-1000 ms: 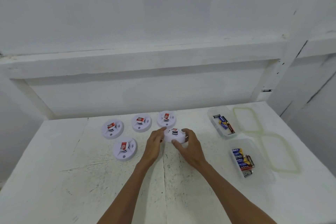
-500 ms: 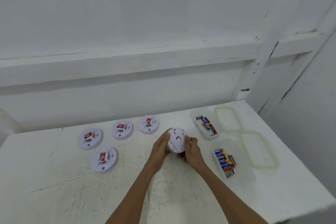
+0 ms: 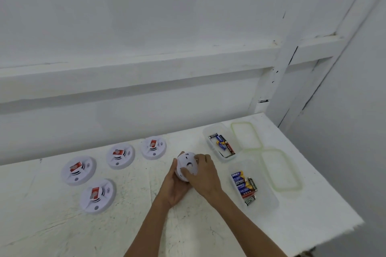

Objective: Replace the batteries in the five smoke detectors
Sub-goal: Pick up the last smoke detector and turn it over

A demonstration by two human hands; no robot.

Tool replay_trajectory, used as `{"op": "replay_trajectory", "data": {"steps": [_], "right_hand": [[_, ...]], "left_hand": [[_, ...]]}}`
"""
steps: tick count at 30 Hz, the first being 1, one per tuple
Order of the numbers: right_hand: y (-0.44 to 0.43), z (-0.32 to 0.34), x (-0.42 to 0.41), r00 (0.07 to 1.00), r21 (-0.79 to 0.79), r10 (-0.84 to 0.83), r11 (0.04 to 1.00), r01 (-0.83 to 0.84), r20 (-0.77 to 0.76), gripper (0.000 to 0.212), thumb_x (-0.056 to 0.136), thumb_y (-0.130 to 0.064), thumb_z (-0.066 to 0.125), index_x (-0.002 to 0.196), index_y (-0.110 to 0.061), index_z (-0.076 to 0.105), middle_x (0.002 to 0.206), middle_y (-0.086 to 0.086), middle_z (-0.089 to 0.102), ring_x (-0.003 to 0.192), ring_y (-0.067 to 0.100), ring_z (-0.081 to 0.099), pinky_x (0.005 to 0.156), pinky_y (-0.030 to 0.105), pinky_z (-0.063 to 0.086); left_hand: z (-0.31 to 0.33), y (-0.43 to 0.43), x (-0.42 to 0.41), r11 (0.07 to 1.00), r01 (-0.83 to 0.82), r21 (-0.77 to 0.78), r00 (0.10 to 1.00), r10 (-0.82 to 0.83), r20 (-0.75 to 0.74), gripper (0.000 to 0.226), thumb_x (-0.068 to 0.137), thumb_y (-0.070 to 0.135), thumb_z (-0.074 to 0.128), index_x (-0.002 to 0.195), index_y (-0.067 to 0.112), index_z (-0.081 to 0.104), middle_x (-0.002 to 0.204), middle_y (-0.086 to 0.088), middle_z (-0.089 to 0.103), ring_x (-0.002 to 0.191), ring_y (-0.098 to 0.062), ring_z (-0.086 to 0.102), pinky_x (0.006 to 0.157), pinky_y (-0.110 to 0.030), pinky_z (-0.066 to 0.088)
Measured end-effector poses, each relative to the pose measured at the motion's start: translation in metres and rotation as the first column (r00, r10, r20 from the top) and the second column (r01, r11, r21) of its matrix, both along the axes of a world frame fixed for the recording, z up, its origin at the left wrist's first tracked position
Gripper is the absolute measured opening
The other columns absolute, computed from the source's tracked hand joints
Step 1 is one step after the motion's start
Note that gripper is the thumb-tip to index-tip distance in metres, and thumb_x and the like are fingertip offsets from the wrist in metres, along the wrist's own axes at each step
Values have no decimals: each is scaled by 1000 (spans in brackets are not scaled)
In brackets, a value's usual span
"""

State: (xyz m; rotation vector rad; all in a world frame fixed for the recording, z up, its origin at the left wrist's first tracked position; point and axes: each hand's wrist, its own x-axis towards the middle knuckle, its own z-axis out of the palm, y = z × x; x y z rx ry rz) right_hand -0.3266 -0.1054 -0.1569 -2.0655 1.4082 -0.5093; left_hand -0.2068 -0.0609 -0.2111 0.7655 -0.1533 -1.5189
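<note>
A white round smoke detector (image 3: 186, 165) is lifted off the white table (image 3: 41, 225), its back plate turned towards me. My left hand (image 3: 174, 186) cradles it from below and left. My right hand (image 3: 203, 175) grips its right side with the thumb on the back plate. Several more detectors lie face up with red labels: one (image 3: 78, 170) at far left, one (image 3: 97, 195) nearest me, one (image 3: 120, 155) in the middle, one (image 3: 153, 148) closest to my hands. A clear tub (image 3: 211, 131) and a nearer clear tub (image 3: 265, 200) on the right hold batteries.
Two green-rimmed clear lids lie right of the tubs, one lid (image 3: 246, 135) at the back and one lid (image 3: 281, 170) nearer. The table's right edge drops off just beyond them. A white wall with a ledge stands behind the table.
Both hands lifted the detector off the table and turned it over, back plate now facing me. My right hand shifted over its right side. The view swung to the right.
</note>
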Motion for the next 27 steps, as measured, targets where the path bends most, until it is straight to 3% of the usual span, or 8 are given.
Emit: {"op": "replay_trajectory", "data": {"steps": [3, 7, 12, 15, 17, 22, 27], "right_hand": [[2, -2, 4, 1000, 5, -5, 1000, 5, 5, 70, 82, -51, 71, 136, -14, 46, 126, 2, 47, 114, 18, 48, 90, 24, 46], [-3, 1, 6, 1000, 36, -11, 999, 11, 14, 71, 82, -48, 72, 138, -13, 47, 129, 4, 48, 117, 18, 49, 92, 24, 43], [-10, 0, 3, 999, 12, 28, 1000, -29, 34, 68, 76, -43, 77, 132, -14, 52, 123, 2, 50, 112, 18, 51, 86, 23, 43], [-10, 0, 1, 998, -17, 51, 999, -51, 25, 68, 75, -43, 77, 131, -14, 52, 123, 2, 49, 112, 17, 49, 85, 22, 42], [-12, -1, 1, 998, -26, 57, 998, -56, 16, 68, 76, -44, 76, 132, -14, 52, 124, 2, 50, 112, 18, 49, 87, 23, 43], [-11, -1, 3, 998, -35, 67, 997, -66, 12, 68, 75, -44, 75, 130, -13, 53, 123, 4, 51, 111, 19, 50, 84, 22, 42], [-14, 1, 1, 995, -30, 96, 995, -96, 17, 69, 73, -44, 76, 130, -12, 53, 122, 4, 51, 110, 20, 50, 85, 22, 41]], "left_hand": [[4, 0, -2, 1000, 1, -14, 1000, -1, -12, 103, 76, 48, 89, 160, 16, 37, 159, -21, 44, 148, -40, 41, 111, -52, 49], [5, -1, 0, 1000, -1, -6, 998, 1, -65, 99, 79, 46, 88, 160, 19, 38, 159, -21, 45, 146, -39, 45, 105, -53, 53], [3, -2, -1, 999, 23, 42, 999, -22, -36, 69, 99, 51, 56, 159, 22, 40, 156, -20, 49, 142, -39, 49, 98, -54, 56], [9, -1, 0, 999, 38, 7, 999, -38, 15, 90, 83, 53, 81, 158, 22, 41, 156, -20, 49, 139, -38, 54, 98, -54, 56], [10, 0, 0, 999, 44, -8, 999, -44, 24, 94, 76, 53, 87, 155, 22, 46, 154, -20, 51, 136, -37, 57, 98, -53, 56], [0, -1, 1, 998, 22, 65, 1000, -21, -6, 60, 104, 51, 43, 156, 20, 44, 155, -20, 51, 139, -37, 53, 104, -54, 54], [5, 0, 0, 996, -15, 89, 999, 11, 52, 66, 101, 54, 49, 156, 18, 43, 157, -21, 48, 144, -38, 47, 108, -54, 51]]}}
